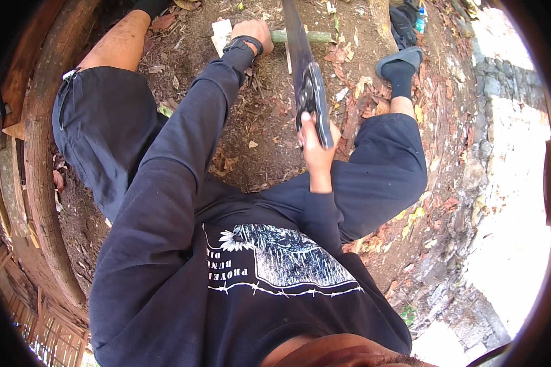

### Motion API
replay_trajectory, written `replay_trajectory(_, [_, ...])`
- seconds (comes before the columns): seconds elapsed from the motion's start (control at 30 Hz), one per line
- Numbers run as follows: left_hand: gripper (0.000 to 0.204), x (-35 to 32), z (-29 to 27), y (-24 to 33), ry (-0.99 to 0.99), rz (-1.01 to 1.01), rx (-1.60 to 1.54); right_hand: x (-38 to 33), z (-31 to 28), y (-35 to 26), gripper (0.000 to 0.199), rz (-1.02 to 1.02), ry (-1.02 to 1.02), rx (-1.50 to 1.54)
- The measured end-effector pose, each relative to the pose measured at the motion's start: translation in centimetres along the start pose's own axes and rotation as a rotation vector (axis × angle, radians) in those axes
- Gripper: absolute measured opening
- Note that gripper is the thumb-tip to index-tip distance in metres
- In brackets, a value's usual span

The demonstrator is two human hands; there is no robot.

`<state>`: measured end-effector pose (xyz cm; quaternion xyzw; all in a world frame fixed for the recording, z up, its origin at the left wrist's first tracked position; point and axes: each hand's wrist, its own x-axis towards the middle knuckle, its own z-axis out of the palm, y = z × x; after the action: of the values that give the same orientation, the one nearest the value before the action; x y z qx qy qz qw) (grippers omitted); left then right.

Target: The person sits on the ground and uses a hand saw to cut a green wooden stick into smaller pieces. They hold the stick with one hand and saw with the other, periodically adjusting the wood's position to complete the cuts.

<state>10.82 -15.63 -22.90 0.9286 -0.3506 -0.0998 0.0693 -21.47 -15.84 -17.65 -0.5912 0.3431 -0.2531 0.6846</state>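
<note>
Sitting low on bare earth, the person is wearing a dark long-sleeved shirt (183, 257) with a pale printed panel on the chest, nearest the camera, and dark shorts (101, 122) over knees that are spreading left and right.

Right hand (315, 150) is rising in the middle of the view, fingers closing tight round the dark handle of a long machete (306, 79). The blade is running away from the hand toward the far edge, tilting slightly left, its flat side catching light.

Left arm is stretching out straight from the near left shoulder to the far middle. Left hand (251, 32), with a dark band at the wrist, is clenching round the end of a green stick (300, 37) that is lying across the ground, running right from the fist. The blade is crossing over the stick just right of the fist; whether steel is touching wood cannot be told.

A pale flat chip (221, 32) is lying just left of the fist. Dry leaves (343, 116) and wood scraps are littering the red-brown soil between the legs.

Right foot in a dark sock and grey sandal (401, 61) is resting far right. A curved wooden beam (40, 159) is running along the left side. Grey stone paving (502, 183) is lying in sun on the right.
</note>
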Motion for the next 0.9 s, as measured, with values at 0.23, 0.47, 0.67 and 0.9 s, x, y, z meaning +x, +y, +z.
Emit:
replay_trajectory(0.23, [0.035,0.6,1.5,-0.8,0.066,0.046,0.001,-12.5,-5.6,-3.0,0.016,0.071,0.032,0.072])
replay_trajectory(0.47, [0.029,-0.7,1.3,-0.6,0.077,0.181,0.067,0.3,0.1,0.4,0.022,-0.024,-0.028,0.134])
replay_trajectory(0.67, [0.033,-0.2,0.6,-0.1,0.048,0.046,-0.008,3.4,2.7,1.4,0.021,-0.057,0.016,0.093])
replay_trajectory(0.9, [0.033,0.1,1.2,-0.2,0.078,0.023,-0.019,-10.0,-4.4,-1.6,0.017,0.030,0.001,0.036])
